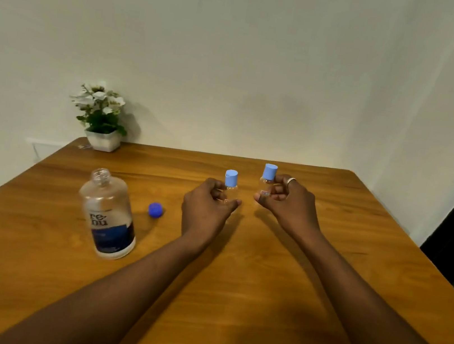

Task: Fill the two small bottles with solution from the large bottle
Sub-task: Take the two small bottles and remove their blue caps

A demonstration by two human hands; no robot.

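Note:
The large clear bottle [107, 213] with a dark blue label stands uncapped at the left of the wooden table [229, 304]. Its dark blue cap [155, 209] lies on the table just to its right. My left hand [205, 210] grips a small clear bottle [230, 185] with a light blue cap, upright near the table's middle. My right hand [289, 200], a ring on one finger, holds the second small capped bottle [267, 179] upright a little farther back and to the right. Fingers hide the lower parts of both small bottles.
A white pot of white flowers [101, 117] stands at the table's back left corner against the pale wall. The table's right edge [415, 244] drops off beside a dark opening.

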